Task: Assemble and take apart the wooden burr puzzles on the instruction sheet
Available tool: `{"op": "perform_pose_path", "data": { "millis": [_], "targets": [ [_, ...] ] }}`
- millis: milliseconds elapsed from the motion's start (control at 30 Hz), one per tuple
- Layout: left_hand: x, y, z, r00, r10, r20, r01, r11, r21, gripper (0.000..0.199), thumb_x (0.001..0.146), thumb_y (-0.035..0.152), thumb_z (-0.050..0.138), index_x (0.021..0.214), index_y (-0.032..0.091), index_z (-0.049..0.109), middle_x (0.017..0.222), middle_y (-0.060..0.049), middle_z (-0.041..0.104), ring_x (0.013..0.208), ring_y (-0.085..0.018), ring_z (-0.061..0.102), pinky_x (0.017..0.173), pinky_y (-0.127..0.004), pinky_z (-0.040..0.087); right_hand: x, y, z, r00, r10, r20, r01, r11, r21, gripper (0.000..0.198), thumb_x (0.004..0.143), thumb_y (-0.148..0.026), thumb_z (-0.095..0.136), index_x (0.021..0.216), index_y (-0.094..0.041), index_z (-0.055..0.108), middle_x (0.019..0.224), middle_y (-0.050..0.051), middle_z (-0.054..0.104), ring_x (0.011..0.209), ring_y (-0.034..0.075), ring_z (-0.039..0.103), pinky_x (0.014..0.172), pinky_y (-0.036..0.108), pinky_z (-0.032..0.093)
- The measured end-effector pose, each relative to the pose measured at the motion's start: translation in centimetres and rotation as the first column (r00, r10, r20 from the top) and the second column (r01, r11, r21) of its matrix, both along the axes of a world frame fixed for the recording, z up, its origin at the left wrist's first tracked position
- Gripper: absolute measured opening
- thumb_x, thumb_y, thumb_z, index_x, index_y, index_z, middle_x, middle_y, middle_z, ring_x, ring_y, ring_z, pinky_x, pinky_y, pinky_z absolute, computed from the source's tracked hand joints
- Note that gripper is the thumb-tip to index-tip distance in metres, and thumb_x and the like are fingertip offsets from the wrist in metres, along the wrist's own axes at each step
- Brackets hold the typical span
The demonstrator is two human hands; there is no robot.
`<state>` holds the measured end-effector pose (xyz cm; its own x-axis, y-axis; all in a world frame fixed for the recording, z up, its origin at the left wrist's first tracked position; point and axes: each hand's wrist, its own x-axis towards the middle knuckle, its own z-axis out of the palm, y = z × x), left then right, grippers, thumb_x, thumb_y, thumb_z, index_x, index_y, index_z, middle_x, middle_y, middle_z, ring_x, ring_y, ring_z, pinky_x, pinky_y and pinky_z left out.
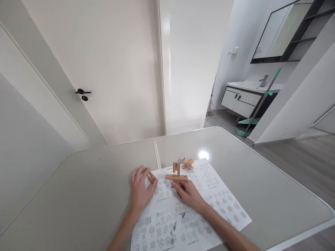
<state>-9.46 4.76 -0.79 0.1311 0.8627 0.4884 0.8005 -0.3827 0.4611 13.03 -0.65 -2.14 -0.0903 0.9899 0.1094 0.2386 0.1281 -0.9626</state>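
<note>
My right hand point(187, 193) pinches two crossed wooden puzzle pieces point(176, 177) from below. One notched piece stands upright with a dark mark near its top, and the other lies level across it. To the left, my left hand point(142, 190) has its thumb and fingers around a single notched wooden puzzle piece point(151, 177), which is low over the sheet's upper left corner. An assembled wooden burr puzzle point(188, 163) sits just behind the right hand. Under both hands lies a printed instruction sheet point(206, 223) with many small puzzle drawings.
The grey table point(91, 195) has a pale rim and a seam point(157, 153) across it. Beyond its far edge is a closed door with a black handle point(83, 92). At the right stand a washbasin cabinet point(242, 99) and a green dustpan point(243, 131).
</note>
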Motion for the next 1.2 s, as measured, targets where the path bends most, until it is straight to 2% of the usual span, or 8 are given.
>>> {"op": "perform_pose_path", "data": {
  "millis": [100, 167, 300, 500, 667, 900, 1100, 1200],
  "targets": [
    [0.9, -0.8, 1.5, 0.961, -0.16, 0.228, 0.182, 0.98, -0.081, 0.029, 0.099, 0.039, 0.052, 0.119, 0.025, 0.068, 0.128, -0.009, 0.067, 0.122, -0.027, 0.058, 0.107, -0.044, 0.046, 0.0, -0.3, 0.4, 0.994, 0.111, 0.006, -0.111, 0.994, -0.005, 0.049, 0.1, -0.051, 0.05, 0.061, -0.021, 0.046, 0.053, -0.004, 0.047, 0.048, 0.012, 0.041, 0.05, 0.026, 0.031],
    [1.4, -1.4, 2.3, 0.902, -0.248, 0.354, 0.331, 0.923, -0.197, 0.031, 0.102, 0.041, 0.046, 0.117, 0.025, 0.068, 0.119, -0.008, 0.07, 0.108, -0.025, 0.064, 0.097, -0.039, 0.051, 0.1, -0.6, 0.7, 0.98, 0.2, 0.008, -0.2, 0.98, 0.008, 0.047, 0.099, -0.049, 0.052, 0.062, -0.021, 0.045, 0.055, -0.005, 0.044, 0.05, 0.011, 0.038, 0.05, 0.025, 0.029],
    [2.4, -2.3, 2.9, 0.827, -0.354, 0.437, 0.499, 0.82, -0.28, 0.031, 0.098, 0.046, 0.055, 0.089, 0.021, 0.072, 0.095, -0.008, 0.071, 0.089, -0.023, 0.064, 0.083, -0.033, 0.052, 0.2, -1.0, 1.6, 0.95, 0.305, 0.064, -0.309, 0.949, 0.057, 0.048, 0.097, -0.044, 0.056, 0.059, -0.021, 0.039, 0.058, -0.006, 0.035, 0.053, 0.01, 0.032, 0.052, 0.025, 0.025],
    [2.9, -2.6, 2.6, 0.774, -0.251, 0.582, 0.526, 0.766, -0.369, 0.034, 0.091, 0.049, 0.063, 0.076, 0.02, 0.068, 0.076, -0.003, 0.068, 0.076, -0.02, 0.062, 0.073, -0.029, 0.049, 0.2, -1.0, 1.3, 0.965, 0.258, 0.039, -0.259, 0.966, 0.01, 0.049, 0.092, -0.056, 0.061, 0.062, -0.021, 0.045, 0.058, -0.007, 0.033, 0.053, 0.01, 0.03, 0.05, 0.025, 0.024],
    [2.9, -2.5, 2.5, 0.772, -0.227, 0.593, 0.505, 0.785, -0.358, 0.034, 0.09, 0.05, 0.065, 0.075, 0.019, 0.069, 0.078, -0.003, 0.068, 0.078, -0.021, 0.062, 0.075, -0.029, 0.05, 0.3, -0.9, 1.7, 0.947, 0.242, -0.213, -0.26, 0.964, -0.059, 0.04, 0.096, -0.059, 0.055, 0.107, -0.021, 0.057, 0.063, -0.005, 0.051, 0.052, 0.013, 0.042, 0.05, 0.025, 0.034],
    [2.6, -2.4, 2.3, 0.722, -0.158, 0.674, 0.506, 0.784, -0.359, 0.035, 0.092, 0.053, 0.063, 0.083, 0.019, 0.068, 0.082, -0.003, 0.069, 0.081, -0.021, 0.064, 0.078, -0.029, 0.05, 0.4, -0.8, 2.0, 0.965, 0.176, -0.194, -0.185, 0.982, -0.032, 0.043, 0.099, -0.059, 0.051, 0.08, -0.021, 0.054, 0.066, -0.003, 0.054, 0.056, 0.012, 0.045, 0.056, 0.026, 0.036],
    [2.7, -2.5, 2.2, 0.718, -0.15, 0.68, 0.522, 0.762, -0.383, 0.037, 0.09, 0.054, 0.064, 0.083, 0.019, 0.07, 0.085, -0.005, 0.07, 0.083, -0.022, 0.065, 0.078, -0.031, 0.051, 0.3, -0.9, 2.1, 0.948, 0.196, -0.249, -0.204, 0.979, -0.009, 0.041, 0.093, -0.059, 0.062, 0.11, -0.022, 0.058, 0.075, -0.002, 0.059, 0.061, 0.014, 0.052, 0.058, 0.027, 0.043],
    [3.1, -2.8, 2.3, 0.718, -0.158, 0.677, 0.541, 0.74, -0.4, 0.037, 0.089, 0.055, 0.066, 0.085, 0.019, 0.071, 0.086, -0.006, 0.071, 0.084, -0.023, 0.065, 0.079, -0.032, 0.052, 0.3, -0.8, 2.2, 0.944, 0.192, -0.267, -0.209, 0.977, -0.038, 0.044, 0.095, -0.063, 0.055, 0.112, -0.022, 0.057, 0.074, -0.001, 0.064, 0.06, 0.016, 0.058, 0.057, 0.028, 0.044]
  ]
}}
